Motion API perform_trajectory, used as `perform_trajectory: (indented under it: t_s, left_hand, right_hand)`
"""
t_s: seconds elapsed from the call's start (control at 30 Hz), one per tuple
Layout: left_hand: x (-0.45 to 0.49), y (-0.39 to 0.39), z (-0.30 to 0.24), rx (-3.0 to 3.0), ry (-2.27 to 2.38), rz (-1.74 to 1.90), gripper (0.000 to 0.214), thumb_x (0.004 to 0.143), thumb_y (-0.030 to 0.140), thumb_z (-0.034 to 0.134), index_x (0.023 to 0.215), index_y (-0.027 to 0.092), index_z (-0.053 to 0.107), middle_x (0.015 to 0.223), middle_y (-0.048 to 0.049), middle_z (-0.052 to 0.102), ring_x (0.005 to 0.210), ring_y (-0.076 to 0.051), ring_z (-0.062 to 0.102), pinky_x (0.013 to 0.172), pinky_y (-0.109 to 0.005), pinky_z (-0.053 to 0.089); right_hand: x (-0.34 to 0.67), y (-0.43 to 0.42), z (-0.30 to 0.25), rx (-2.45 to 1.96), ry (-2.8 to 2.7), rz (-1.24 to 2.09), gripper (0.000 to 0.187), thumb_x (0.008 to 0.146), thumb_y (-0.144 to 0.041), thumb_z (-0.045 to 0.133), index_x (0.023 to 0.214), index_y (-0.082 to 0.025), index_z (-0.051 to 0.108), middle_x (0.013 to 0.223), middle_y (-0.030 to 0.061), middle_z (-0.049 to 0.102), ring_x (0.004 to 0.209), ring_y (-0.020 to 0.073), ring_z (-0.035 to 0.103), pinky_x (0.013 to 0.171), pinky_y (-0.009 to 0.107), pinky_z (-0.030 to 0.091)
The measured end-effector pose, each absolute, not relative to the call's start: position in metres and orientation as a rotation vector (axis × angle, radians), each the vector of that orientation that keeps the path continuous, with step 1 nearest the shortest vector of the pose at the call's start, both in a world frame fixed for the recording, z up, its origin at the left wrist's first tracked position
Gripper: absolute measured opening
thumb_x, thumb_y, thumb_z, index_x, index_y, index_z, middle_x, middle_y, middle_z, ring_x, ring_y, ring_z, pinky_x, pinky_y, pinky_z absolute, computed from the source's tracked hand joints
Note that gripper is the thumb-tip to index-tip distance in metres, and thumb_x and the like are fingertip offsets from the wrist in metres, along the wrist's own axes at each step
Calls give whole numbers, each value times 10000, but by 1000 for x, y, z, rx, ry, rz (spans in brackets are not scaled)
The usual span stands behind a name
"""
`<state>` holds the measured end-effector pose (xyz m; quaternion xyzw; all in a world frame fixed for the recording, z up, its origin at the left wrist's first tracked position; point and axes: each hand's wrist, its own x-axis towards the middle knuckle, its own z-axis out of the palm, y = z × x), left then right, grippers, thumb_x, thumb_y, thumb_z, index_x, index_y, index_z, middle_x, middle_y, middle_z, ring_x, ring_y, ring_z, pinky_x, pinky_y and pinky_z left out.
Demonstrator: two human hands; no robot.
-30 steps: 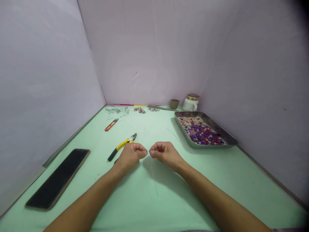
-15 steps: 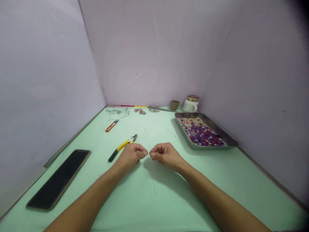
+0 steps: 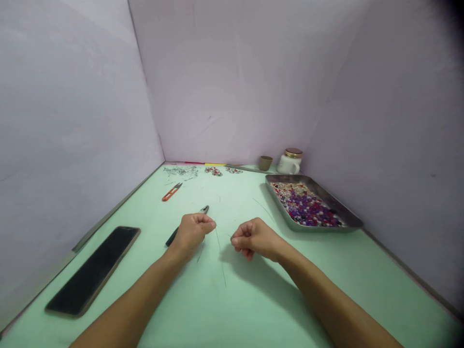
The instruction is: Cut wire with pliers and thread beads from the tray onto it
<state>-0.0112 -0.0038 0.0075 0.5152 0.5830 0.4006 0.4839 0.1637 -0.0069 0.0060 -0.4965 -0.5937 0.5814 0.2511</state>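
My left hand [image 3: 194,229] is closed in a pinch over the table, with a thin wire [image 3: 218,241] hanging from its fingertips. Another fine strand shows below that hand. Across a small gap, my right hand [image 3: 254,237] is also pinched, thumb against forefinger. A tiny thin end sticks out at its fingertips, too small to name. Behind my left hand lie the pliers [image 3: 171,237], their dark handle and metal jaws partly showing and the middle hidden.
Beads fill a metal tray [image 3: 290,221] on the right. A phone [image 3: 94,270] lies at left, with orange thread snips [image 3: 171,192] beyond it. Along the back are wire pieces [image 3: 181,171], beaded pieces [image 3: 213,171], a small brown cup [image 3: 265,163] and a lidded white mug [image 3: 289,163].
My hands have drawn apart from nearly touching. The left hand now covers more of the pliers, and the wire at its fingertips shows more clearly. The whole view has shifted slightly.
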Motion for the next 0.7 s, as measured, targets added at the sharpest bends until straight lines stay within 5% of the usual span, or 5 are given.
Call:
perform_trajectory:
  t_s: [0.2,0.4,0.7]
  left_hand:
    - [-18,-4,14,1206,1382,912,136,594,243,585,561,146,495,422,82,304,365,-23,192,363,-185,126]
    - [-22,-6,12,1230,1239,788,129,604,243,578,558,145,508,434,75,311,370,-26,175,354,-188,91]
    - [-15,-5,2,1261,1359,807,86,585,198,550,526,142,520,395,62,370,357,-34,233,360,-184,160]
  right_hand:
    - [197,3,18,-1322,-1873,1790,162,537,-251,684,600,-117,619,484,-12,568,437,80,511,440,203,436]
    - [214,10,23,-1153,-1695,1682,289,604,-369,657,747,-118,639,692,47,641,599,103,562,604,242,457]
    - [164,-34,43,-637,-1155,1708,201,609,-339,678,708,-185,595,659,1,589,492,77,529,451,196,450]
